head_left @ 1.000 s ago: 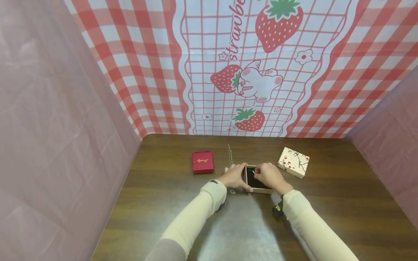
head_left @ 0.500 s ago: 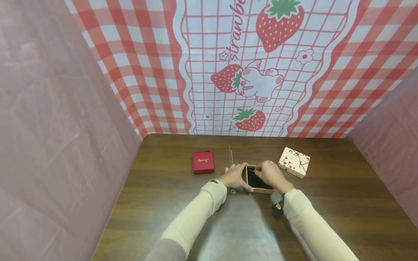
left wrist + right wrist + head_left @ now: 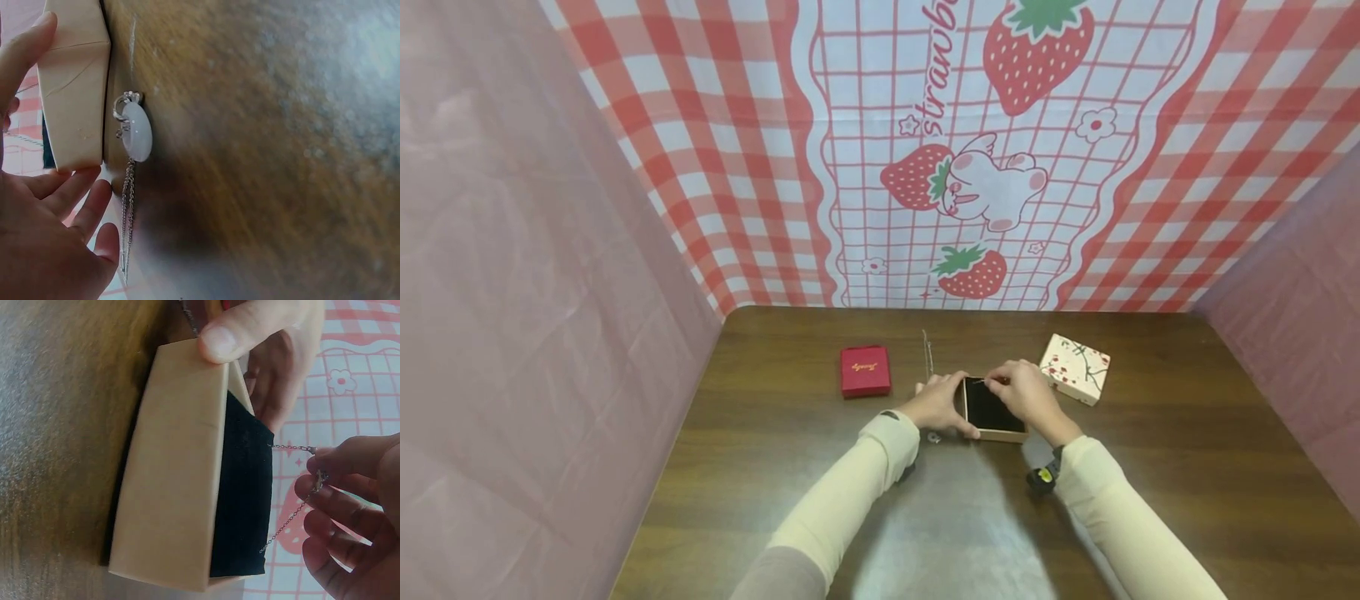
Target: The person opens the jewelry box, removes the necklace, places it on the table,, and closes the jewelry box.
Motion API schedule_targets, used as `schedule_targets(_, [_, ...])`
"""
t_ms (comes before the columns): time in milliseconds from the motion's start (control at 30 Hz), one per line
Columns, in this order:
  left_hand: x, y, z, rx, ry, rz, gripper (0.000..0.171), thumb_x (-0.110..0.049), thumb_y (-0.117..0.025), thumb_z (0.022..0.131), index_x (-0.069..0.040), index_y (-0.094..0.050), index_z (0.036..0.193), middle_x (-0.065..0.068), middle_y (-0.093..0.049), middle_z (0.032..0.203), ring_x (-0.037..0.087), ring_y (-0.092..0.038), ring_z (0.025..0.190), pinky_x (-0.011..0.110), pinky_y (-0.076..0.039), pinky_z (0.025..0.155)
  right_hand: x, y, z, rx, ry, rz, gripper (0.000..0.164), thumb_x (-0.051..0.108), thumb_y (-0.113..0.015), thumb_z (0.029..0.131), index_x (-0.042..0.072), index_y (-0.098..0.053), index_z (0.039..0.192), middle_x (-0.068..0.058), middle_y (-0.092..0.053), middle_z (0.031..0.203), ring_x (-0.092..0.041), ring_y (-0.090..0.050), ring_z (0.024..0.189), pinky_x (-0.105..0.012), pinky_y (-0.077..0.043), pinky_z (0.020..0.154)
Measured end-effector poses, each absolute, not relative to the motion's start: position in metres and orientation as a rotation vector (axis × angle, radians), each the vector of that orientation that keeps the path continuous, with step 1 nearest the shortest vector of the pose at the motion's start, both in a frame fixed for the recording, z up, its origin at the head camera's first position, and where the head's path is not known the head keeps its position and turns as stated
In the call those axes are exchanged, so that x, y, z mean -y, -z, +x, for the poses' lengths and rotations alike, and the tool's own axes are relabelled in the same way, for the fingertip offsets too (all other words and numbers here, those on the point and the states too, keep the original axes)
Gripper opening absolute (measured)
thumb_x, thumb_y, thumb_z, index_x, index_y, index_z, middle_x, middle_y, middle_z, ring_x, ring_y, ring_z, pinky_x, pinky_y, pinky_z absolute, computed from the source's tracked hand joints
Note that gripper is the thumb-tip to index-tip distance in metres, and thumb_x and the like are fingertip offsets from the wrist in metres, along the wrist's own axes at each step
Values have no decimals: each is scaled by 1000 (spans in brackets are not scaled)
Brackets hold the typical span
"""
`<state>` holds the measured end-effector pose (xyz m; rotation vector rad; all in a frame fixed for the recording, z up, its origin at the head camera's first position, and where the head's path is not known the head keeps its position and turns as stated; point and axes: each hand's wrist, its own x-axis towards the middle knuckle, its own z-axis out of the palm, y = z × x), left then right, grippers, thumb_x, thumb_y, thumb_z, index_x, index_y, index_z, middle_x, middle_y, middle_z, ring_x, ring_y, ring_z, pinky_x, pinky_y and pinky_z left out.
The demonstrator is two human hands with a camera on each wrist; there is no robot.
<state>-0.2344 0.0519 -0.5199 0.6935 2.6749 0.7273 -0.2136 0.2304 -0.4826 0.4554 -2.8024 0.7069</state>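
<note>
We see that the right hand [image 3: 1028, 390] has shifted from over the open box [image 3: 1000, 436] toward its far edge, pinching a thin chain [image 3: 286, 525]. Two strands run nearly straight to the box's black pad [image 3: 245, 494], so the chain seems drawn snug, while the left hand [image 3: 936, 403] grips the box's left end.

We observe the right hand [image 3: 365, 515] pinching a thin metal chain [image 3: 290, 519] between thumb and fingers. Two lengths of this chain run to the edge of a black insert [image 3: 244, 494] seated in an open beige box [image 3: 169, 469]. We locate the left hand [image 3: 281, 337] at one end of the box, thumb against its wall. Behind the right hand, we identify a pink-and-white printed cloth [image 3: 362, 406].
</note>
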Motion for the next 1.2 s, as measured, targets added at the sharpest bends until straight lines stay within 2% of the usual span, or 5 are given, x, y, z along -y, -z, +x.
schedule_targets(533, [-50,517,-233,-2639,-760,688,113,-46,-90,61,-17,-30,151,0,-48,149,20,-41,131,32,-31,96,-236,466,-205,2752,-796,426,7,9,-71,83,4,-76,86,-11,-72,82,-25,-58,77,-38,-46,69])
schedule_targets(733, [-52,518,-234,-2671,-766,738,111,-45,-90,60,-15,-32,150,1,-48,148,22,-42,129,30,-32,93,-238,466,-206,2757,-787,433,7,7,-71,83,3,-76,86,-10,-70,79,-24,-57,76,-38,-45,68])
schedule_targets(900, [-50,514,-234,-2668,-761,730,110,-45,-89,63,-15,-31,151,3,-43,152,23,-39,134,33,-34,99,-239,466,-208,2765,-792,435,6,6,-72,82,4,-76,86,-9,-69,79,-24,-56,75,-37,-44,68])
schedule_targets(1100, [-49,511,-231,-2658,-873,683,93,-46,-82,72,-16,-37,147,5,-44,151,25,-36,139,48,-30,112,-238,466,-209,2761,-794,439,6,6,-72,82,3,-76,85,-9,-69,78,-23,-55,74,-36,-43,68])
schedule_targets(1200, [-49,513,-230,-2714,-940,663,79,-44,-78,78,-14,-45,142,7,-49,145,25,-40,136,48,-32,112,-238,467,-209,2760,-798,443,6,6,-72,82,3,-76,85,-9,-68,78,-24,-55,74,-36,-43,68])
